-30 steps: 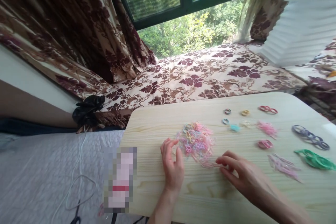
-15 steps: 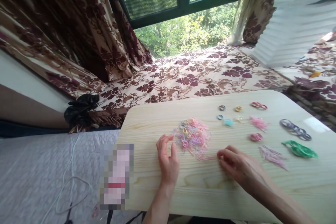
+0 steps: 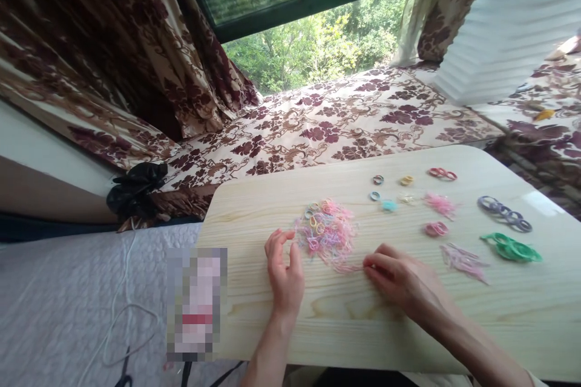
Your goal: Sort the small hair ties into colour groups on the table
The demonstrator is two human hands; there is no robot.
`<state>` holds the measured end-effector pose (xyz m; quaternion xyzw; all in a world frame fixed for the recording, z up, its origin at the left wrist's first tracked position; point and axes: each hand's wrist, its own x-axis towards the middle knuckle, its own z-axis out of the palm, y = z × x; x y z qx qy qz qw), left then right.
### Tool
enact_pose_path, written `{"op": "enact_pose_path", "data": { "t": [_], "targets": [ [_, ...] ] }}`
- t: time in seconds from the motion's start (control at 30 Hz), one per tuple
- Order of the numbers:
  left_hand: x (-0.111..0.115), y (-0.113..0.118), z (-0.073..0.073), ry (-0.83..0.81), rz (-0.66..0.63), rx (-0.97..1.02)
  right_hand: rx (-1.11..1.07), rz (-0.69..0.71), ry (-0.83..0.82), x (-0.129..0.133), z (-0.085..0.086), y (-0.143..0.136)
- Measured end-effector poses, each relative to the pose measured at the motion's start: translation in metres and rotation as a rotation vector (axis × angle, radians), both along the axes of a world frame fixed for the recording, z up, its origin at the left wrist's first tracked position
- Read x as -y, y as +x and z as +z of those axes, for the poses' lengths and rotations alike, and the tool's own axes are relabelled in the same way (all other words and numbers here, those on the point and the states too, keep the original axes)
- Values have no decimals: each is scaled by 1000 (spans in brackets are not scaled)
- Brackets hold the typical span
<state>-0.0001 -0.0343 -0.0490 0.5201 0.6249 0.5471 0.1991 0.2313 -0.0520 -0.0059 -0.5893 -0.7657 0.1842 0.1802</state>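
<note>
A mixed heap of small elastic hair bands (image 3: 327, 227), mostly pink and lilac with some yellow and blue, lies on the pale wooden table (image 3: 331, 338). Just left of the heap is my left hand (image 3: 285, 275), its fingers curved and the thumb apart, with nothing held. On the other side, my right hand (image 3: 394, 272) rests low over the table with thumb and fingertips pinched together. Pink bands (image 3: 348, 267) trail from the heap's lower edge to those fingertips. The pinch itself is partly hidden by the fingers.
Sorted groups lie to the right: lilac bands (image 3: 463, 261), pink bands (image 3: 439, 204), turquoise bands (image 3: 389, 205), pink hair ties (image 3: 436, 228), green hair ties (image 3: 512, 248) and purple hair ties (image 3: 503, 213). Beyond the table is a flowered window seat (image 3: 318, 127).
The view has shifted slightly, so the table's contents appear a little further left and up. Both hands keep nearly the same poses beside the heap.
</note>
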Motion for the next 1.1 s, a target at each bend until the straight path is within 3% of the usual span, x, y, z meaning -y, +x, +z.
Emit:
{"op": "enact_pose_path", "data": {
  "t": [0.27, 0.43, 0.57, 0.73, 0.9, 1.1],
  "targets": [
    [0, -1, 0, -6, 1, 6, 45, 50, 166, 7, -10, -7],
    [1, -2, -2, -17, 8, 25, -23, 2, 159, 11, -1, 1],
    [0, -4, -4, -22, 16, 34, -64, -126, 145, 15, 19, 28],
    [0, -6, -6, -41, 12, 29, -33, -364, 173, 13, 36, 90],
    [0, -6, -3, -76, 21, 26, 116, -471, 176, -7, 27, 135],
    [-1, -6, -2, -81, 32, 1, 218, -508, 162, -47, 12, 143]
  ]
}}
